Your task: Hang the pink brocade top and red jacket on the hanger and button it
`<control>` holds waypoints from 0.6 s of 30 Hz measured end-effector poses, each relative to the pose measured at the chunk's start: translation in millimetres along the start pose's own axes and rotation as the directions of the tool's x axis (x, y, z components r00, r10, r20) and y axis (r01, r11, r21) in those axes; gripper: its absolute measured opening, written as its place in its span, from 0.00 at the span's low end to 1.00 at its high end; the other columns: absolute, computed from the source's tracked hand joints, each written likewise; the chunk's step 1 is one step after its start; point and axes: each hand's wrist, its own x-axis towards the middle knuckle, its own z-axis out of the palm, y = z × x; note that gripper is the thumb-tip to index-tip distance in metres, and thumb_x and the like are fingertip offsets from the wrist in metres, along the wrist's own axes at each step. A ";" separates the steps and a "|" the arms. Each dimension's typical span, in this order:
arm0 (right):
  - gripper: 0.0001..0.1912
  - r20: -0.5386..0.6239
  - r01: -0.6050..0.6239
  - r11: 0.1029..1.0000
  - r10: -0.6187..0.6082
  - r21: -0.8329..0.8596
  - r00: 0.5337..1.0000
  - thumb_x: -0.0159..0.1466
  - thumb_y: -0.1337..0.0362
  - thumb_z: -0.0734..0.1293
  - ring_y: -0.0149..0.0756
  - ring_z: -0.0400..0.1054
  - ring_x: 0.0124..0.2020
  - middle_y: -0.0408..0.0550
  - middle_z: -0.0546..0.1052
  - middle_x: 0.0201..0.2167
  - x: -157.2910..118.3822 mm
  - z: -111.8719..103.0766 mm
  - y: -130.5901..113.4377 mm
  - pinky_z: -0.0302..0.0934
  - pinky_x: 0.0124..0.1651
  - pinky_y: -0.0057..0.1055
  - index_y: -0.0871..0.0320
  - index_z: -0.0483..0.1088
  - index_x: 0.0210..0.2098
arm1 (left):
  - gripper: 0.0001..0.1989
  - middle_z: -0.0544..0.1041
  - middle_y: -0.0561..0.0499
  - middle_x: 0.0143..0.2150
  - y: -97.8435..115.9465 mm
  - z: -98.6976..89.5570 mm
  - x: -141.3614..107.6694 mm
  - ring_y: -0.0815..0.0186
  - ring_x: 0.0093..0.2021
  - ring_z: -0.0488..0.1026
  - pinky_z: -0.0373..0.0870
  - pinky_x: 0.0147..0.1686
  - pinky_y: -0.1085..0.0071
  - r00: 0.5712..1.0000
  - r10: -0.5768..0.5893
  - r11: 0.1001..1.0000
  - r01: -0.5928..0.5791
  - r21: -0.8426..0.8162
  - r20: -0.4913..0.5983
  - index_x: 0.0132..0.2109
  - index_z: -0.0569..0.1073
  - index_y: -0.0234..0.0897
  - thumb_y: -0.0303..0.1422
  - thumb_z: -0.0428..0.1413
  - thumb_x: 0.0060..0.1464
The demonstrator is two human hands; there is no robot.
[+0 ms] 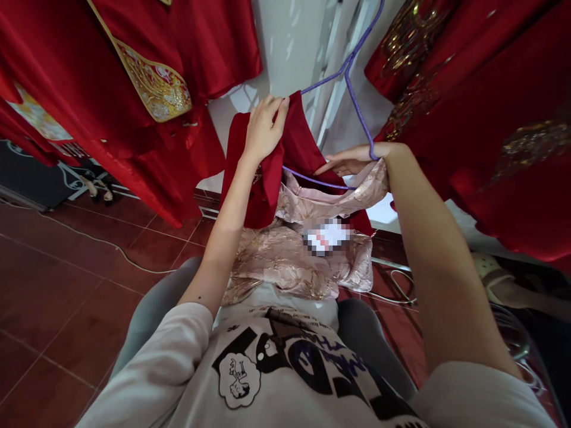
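Note:
A purple hanger (352, 77) stands tilted, its lower bar running through the neck opening of a pink patterned garment (276, 261). Dark red cloth (303, 137) hangs over the hanger's left side and behind the bar. My left hand (266, 128) is closed on the red cloth near its top edge. At the hanger's right shoulder, my right hand (352, 160) reaches in behind the purple wire with its fingers stretched over the red cloth, and the pink garment's edge lies against its wrist. A blurred white tag (328, 236) rests on the pink garment.
Red garments with gold decoration hang at the left (214, 41) and right (504, 107). White metal bars (332, 65) stand behind the hanger. A cable (120, 255) crosses the tiled floor (53, 309). Shoes (100, 190) sit at the left; a person's foot (504, 285) is at the right.

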 end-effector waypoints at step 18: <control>0.17 -0.834 -0.166 0.827 -0.491 -0.537 0.252 0.56 0.73 0.68 0.36 0.70 0.38 0.51 0.78 0.38 -77.5 -14.6 -13.9 0.61 0.43 0.32 0.54 0.76 0.44 | 0.27 0.69 0.50 0.27 -2.8 7.4 11.8 0.62 0.33 0.70 0.67 0.39 0.65 0.999 0.025 0.997 -0.021 -0.076 0.043 0.28 0.66 0.43 0.56 0.43 0.66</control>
